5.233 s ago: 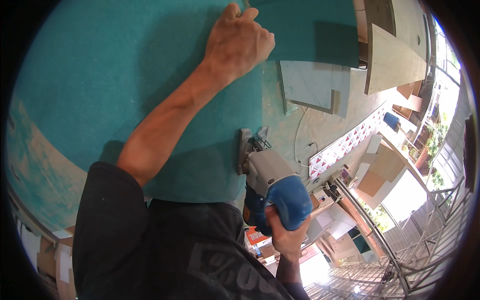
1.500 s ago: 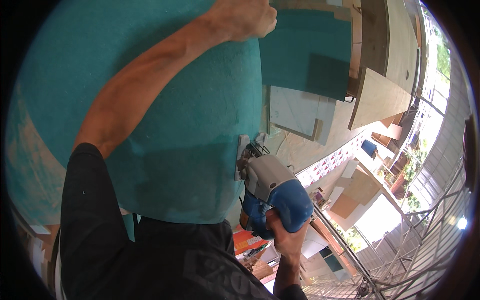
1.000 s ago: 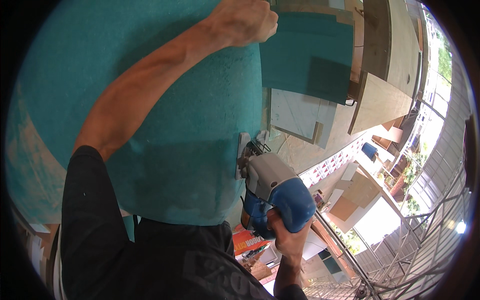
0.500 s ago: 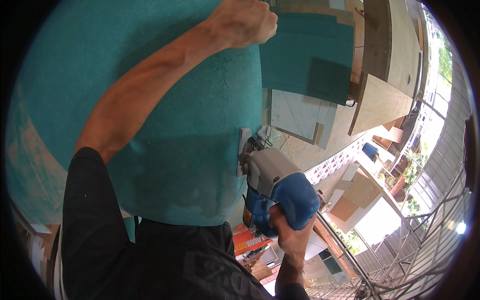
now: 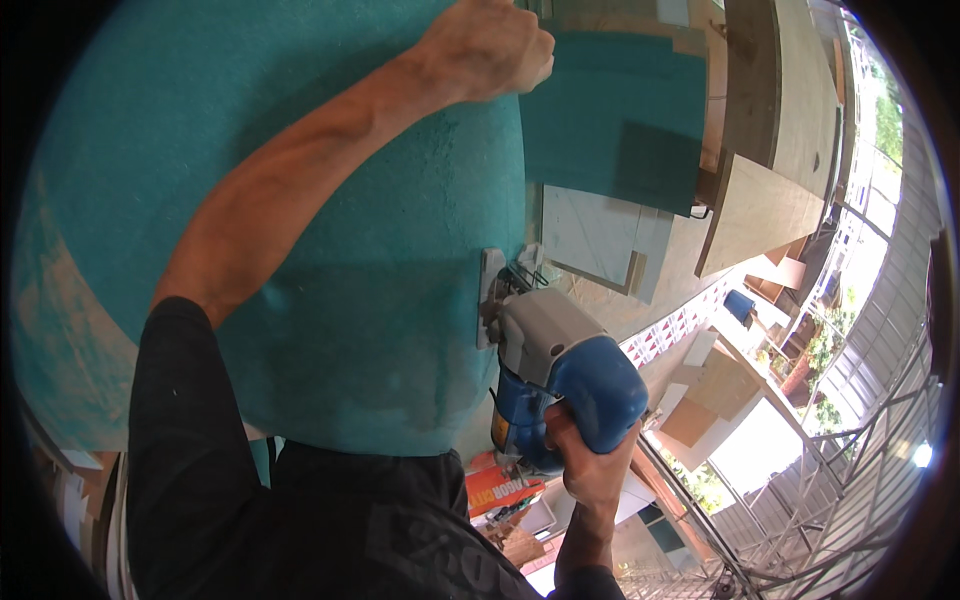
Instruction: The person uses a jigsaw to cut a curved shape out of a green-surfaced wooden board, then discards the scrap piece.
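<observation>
A large teal board (image 5: 300, 180) fills the left and middle of the head view. My left hand (image 5: 490, 45) is stretched out to the board's far right edge, fingers curled over that edge and gripping it. My right hand (image 5: 590, 470) holds the blue handle of a grey and blue jigsaw (image 5: 555, 365). The saw's flat base plate (image 5: 490, 300) rests against the board's right edge, roughly halfway along it.
A second teal panel (image 5: 620, 110) and pale plywood offcuts (image 5: 600, 240) lie beyond the board's right edge. Brown wooden boards (image 5: 770, 100) stand at the upper right. An orange box (image 5: 500, 490) sits below the saw. Metal railings (image 5: 850, 450) run along the right.
The jigsaw and my right hand have crept slightly forward along the board's right edge. My left hand has kept its grip at the far edge.
</observation>
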Demonstrator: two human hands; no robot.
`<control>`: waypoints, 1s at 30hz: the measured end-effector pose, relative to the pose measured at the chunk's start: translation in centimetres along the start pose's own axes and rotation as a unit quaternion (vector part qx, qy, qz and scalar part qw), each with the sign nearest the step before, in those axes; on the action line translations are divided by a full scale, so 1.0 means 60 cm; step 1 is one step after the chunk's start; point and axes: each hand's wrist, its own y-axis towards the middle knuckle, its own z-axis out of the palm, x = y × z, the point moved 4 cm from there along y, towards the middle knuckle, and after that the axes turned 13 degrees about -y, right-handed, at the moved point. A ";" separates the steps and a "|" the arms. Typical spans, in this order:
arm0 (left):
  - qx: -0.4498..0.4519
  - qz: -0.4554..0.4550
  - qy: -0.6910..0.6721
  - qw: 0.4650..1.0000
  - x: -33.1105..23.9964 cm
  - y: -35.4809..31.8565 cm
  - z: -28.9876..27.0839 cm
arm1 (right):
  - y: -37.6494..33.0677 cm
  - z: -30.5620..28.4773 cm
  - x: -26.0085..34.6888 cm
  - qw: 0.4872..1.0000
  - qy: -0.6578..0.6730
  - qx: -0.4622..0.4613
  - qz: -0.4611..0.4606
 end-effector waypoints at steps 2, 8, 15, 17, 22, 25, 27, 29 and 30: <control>-0.097 0.024 -0.002 0.995 0.000 -0.008 0.010 | 0.002 -0.002 0.003 1.000 -0.016 -0.009 -0.003; -0.089 -0.003 -0.066 0.994 -0.010 -0.003 0.021 | 0.000 -0.001 0.005 0.999 -0.025 0.024 0.015; -0.036 -0.134 -0.208 0.968 -0.088 -0.004 0.046 | -0.038 0.006 -0.068 0.999 0.019 -0.029 -0.005; -0.016 -0.134 -0.221 0.966 -0.109 -0.002 0.042 | -0.047 0.004 -0.088 1.000 0.006 -0.011 0.009; -0.047 -0.084 -0.202 0.975 -0.114 -0.001 0.054 | -0.050 0.002 -0.085 1.000 -0.008 0.001 0.008; -0.049 -0.095 -0.240 0.965 -0.114 -0.001 0.041 | -0.050 0.006 -0.086 1.000 0.005 -0.018 0.004; -0.055 -0.098 -0.243 0.963 -0.111 -0.002 0.039 | -0.047 0.005 -0.091 1.000 0.003 -0.005 0.002; -0.059 -0.101 -0.246 0.962 -0.110 -0.002 0.042 | -0.047 0.006 -0.088 1.000 0.003 -0.007 -0.001; -0.072 -0.102 -0.248 0.961 -0.110 -0.003 0.042 | -0.047 0.006 -0.086 1.000 0.003 -0.008 -0.002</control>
